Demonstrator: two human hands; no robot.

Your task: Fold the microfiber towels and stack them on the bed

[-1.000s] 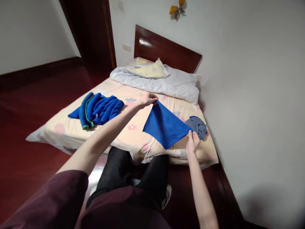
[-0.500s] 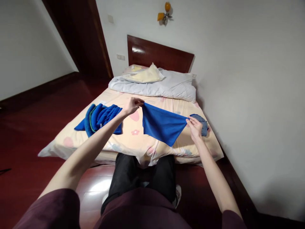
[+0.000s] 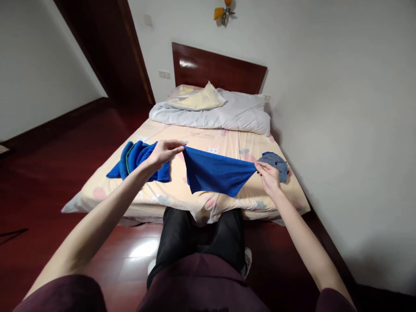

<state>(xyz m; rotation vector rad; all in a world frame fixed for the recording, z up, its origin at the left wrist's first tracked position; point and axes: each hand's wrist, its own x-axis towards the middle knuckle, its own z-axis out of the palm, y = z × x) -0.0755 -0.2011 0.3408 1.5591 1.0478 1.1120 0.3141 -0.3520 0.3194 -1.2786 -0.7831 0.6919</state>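
A plain blue cloth (image 3: 217, 171) is stretched between my two hands above the bed, its lower edge hanging down. My left hand (image 3: 165, 151) pinches its upper left corner between thumb and fingers. At the upper right corner, my right hand (image 3: 268, 174) is closed on the fabric in the same way. Behind my left wrist lies a pile of folded blue cloths (image 3: 134, 158), one with a green edge, partly hidden by the arm. A crumpled grey-blue cloth (image 3: 276, 165) rests just beyond my right hand.
The bed (image 3: 152, 195) has a peach patterned sheet. Toward the dark wooden headboard (image 3: 221, 67) lie a rolled pale quilt (image 3: 240, 113) and a cream pillow (image 3: 204, 99). A white wall (image 3: 341, 130) runs close along the right. Dark red floor (image 3: 42, 182) lies to the left.
My left hand has moved left and slightly down, pulling the blue cloth's top edge wider. The lower edge now hangs differently, with a corner showing on the left. The view has shifted slightly.
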